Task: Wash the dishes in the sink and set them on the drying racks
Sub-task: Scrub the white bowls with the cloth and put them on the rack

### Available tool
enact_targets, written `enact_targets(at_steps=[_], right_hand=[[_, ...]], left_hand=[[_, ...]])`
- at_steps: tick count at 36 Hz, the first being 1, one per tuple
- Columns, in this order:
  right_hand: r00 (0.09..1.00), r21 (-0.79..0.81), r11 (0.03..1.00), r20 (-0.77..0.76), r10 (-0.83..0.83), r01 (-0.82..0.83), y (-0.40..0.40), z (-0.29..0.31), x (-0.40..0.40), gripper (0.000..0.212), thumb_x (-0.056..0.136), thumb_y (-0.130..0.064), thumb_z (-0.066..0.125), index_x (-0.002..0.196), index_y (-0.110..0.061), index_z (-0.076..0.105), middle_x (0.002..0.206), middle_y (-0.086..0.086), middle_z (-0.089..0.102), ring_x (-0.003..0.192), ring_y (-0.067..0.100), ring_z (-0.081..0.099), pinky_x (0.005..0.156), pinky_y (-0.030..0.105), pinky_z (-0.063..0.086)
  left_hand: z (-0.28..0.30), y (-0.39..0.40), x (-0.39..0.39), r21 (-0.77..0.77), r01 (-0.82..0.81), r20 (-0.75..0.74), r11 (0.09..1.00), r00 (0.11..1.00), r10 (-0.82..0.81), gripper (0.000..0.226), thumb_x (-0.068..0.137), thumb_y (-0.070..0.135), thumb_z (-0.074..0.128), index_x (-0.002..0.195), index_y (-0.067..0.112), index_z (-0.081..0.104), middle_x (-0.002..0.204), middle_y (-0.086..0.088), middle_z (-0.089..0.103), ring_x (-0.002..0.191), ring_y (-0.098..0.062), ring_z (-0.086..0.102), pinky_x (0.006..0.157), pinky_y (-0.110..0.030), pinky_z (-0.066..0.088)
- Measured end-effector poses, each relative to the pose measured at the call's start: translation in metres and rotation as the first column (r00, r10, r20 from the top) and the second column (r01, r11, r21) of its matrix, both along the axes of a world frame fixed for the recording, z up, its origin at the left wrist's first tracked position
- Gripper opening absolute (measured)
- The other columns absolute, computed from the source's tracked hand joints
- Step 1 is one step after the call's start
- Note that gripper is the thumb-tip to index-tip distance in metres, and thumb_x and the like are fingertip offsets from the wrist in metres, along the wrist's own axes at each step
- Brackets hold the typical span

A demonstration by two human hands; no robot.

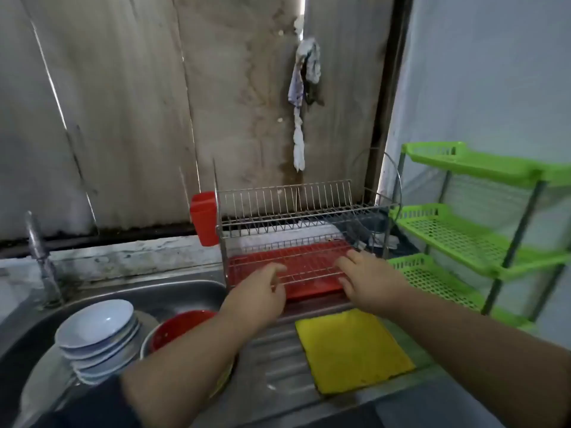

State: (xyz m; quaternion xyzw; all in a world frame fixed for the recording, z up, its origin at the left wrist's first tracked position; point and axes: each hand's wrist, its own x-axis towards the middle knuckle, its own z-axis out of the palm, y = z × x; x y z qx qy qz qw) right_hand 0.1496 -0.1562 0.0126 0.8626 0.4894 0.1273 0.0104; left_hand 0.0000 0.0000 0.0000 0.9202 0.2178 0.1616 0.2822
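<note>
1. Nothing looks washed yet. The wire rack (pixel 296 230), far and right of the sink (pixel 185 288), holds no dishes on either tier; only its red tray (pixel 306 267) shows under the lower wires, and a red cup (pixel 202 217) hangs on its left end.
2. The dishes are all in the sink, near left: a stack of pale bowls (pixel 99 335) tilted on a larger metal plate (pixel 40 393), and just right of them a red bowl (pixel 182 327), partly hidden by the left forearm.
3. The left hand (pixel 262 288) reaches to the near left edge of the lower tier, fingers loosely curled and holding nothing; whether they touch the wire I cannot tell.
4. The right hand (pixel 367 279) lies at the near right of the same tier, fingers spread over the wires and tray edge, gripping nothing I can see.
5. My judgement: both hands are busy with the rack, perhaps settling it, so this is preparation rather than washing.
6. The tap (pixel 40 257), far left of the sink, shows no running water.
7. A yellow cloth (pixel 352 350) lies flat on the ribbed drainboard (pixel 275 366), near the rack. A green shelf (pixel 457 239) stands at far right, also bare of dishes.
8. Left to do: the whole job, washing each bowl and plate and racking it.
</note>
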Motion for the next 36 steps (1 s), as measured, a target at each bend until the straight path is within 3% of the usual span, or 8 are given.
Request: enact_targets(at_steps=[3, 9, 14, 18, 23, 27, 33, 36], right_hand=[[0.998, -0.014, 0.999, -0.056, -0.038, 0.038, -0.017, -0.023, 0.013, 0.038, 0.100, -0.030, 0.035, 0.136, -0.017, 0.037, 0.131, 0.005, 0.042, 0.116, 0.024, 0.041, 0.091, 0.035, 0.043], [0.957, -0.156, 0.979, -0.238, -0.164, 0.129, -0.045, -0.071, 0.035, 0.040, 0.101, -0.032, 0.036, 0.138, -0.016, 0.037, 0.137, 0.009, 0.040, 0.120, 0.028, 0.042, 0.097, 0.041, 0.041], [0.908, -0.233, 0.953, -0.327, -0.263, 0.192, -0.058, -0.101, 0.042, 0.045, 0.101, -0.032, 0.035, 0.142, -0.014, 0.031, 0.148, 0.011, 0.032, 0.129, 0.029, 0.039, 0.096, 0.035, 0.038], [0.883, -0.248, 0.940, -0.350, -0.313, 0.234, -0.061, -0.113, 0.045, 0.037, 0.101, -0.027, 0.036, 0.133, -0.009, 0.040, 0.137, 0.013, 0.043, 0.119, 0.027, 0.048, 0.089, 0.031, 0.040], [0.841, -0.169, 0.940, -0.420, -0.341, 0.297, -0.061, -0.128, 0.046, 0.032, 0.099, -0.024, 0.039, 0.127, -0.010, 0.045, 0.132, 0.013, 0.048, 0.117, 0.028, 0.049, 0.087, 0.033, 0.041], [0.759, -0.135, 0.903, -0.500, -0.418, 0.408, -0.057, -0.129, 0.047, 0.045, 0.097, -0.022, 0.046, 0.138, -0.009, 0.035, 0.141, 0.014, 0.041, 0.126, 0.028, 0.044, 0.096, 0.033, 0.040], [0.650, -0.207, 0.863, -0.583, -0.487, 0.461, -0.051, -0.114, 0.049, 0.040, 0.096, -0.023, 0.052, 0.130, -0.002, 0.046, 0.135, 0.014, 0.049, 0.123, 0.027, 0.049, 0.094, 0.031, 0.043], [0.575, -0.215, 0.852, -0.657, -0.489, 0.478, -0.049, -0.110, 0.050, 0.017, 0.095, -0.017, 0.050, 0.101, -0.002, 0.056, 0.106, 0.012, 0.058, 0.115, 0.027, 0.054, 0.075, 0.027, 0.047]], left_hand=[[-0.031, -0.016, 0.016, -0.228, -0.082, -0.051, 0.970, 0.996, 0.072, 0.034, 0.097, 0.023, 0.044, 0.131, 0.025, 0.045, 0.085, 0.014, 0.055, 0.070, -0.006, 0.056, 0.063, -0.019, 0.044], [-0.087, -0.051, 0.045, -0.504, -0.210, -0.152, 0.838, 0.976, 0.152, 0.025, 0.094, 0.010, 0.044, 0.116, 0.004, 0.055, 0.074, 0.001, 0.056, 0.064, -0.012, 0.052, 0.055, -0.022, 0.045], [-0.103, -0.075, 0.055, -0.656, -0.354, -0.194, 0.667, 0.933, 0.304, 0.023, 0.093, 0.002, 0.043, 0.072, 0.011, 0.048, 0.057, -0.003, 0.040, 0.051, -0.016, 0.038, 0.045, -0.021, 0.028], [-0.107, -0.082, 0.062, -0.682, -0.398, -0.228, 0.614, 0.913, 0.339, 0.007, 0.095, 0.008, 0.045, 0.098, 0.010, 0.051, 0.079, -0.008, 0.050, 0.077, -0.027, 0.051, 0.064, -0.026, 0.039], [-0.115, -0.085, 0.069, -0.712, -0.460, -0.289, 0.531, 0.880, 0.376, 0.044, 0.084, 0.018, 0.055, 0.127, 0.005, 0.050, 0.119, -0.017, 0.056, 0.106, -0.035, 0.055, 0.093, -0.040, 0.049], [-0.120, -0.085, 0.075, -0.732, -0.476, -0.271, 0.487, 0.860, 0.433, 0.040, 0.090, 0.010, 0.055, 0.127, -0.002, 0.048, 0.120, -0.021, 0.057, 0.106, -0.036, 0.057, 0.095, -0.047, 0.049], [-0.124, -0.086, 0.076, -0.785, -0.440, -0.236, 0.437, 0.864, 0.446, 0.027, 0.093, 0.009, 0.052, 0.117, -0.003, 0.057, 0.099, -0.016, 0.061, 0.098, -0.032, 0.058, 0.094, -0.043, 0.049], [-0.118, -0.088, 0.075, -0.873, -0.372, -0.213, 0.315, 0.872, 0.440, 0.012, 0.094, 0.013, 0.049, 0.104, 0.006, 0.054, 0.094, -0.009, 0.060, 0.092, -0.030, 0.059, 0.090, -0.040, 0.050]])
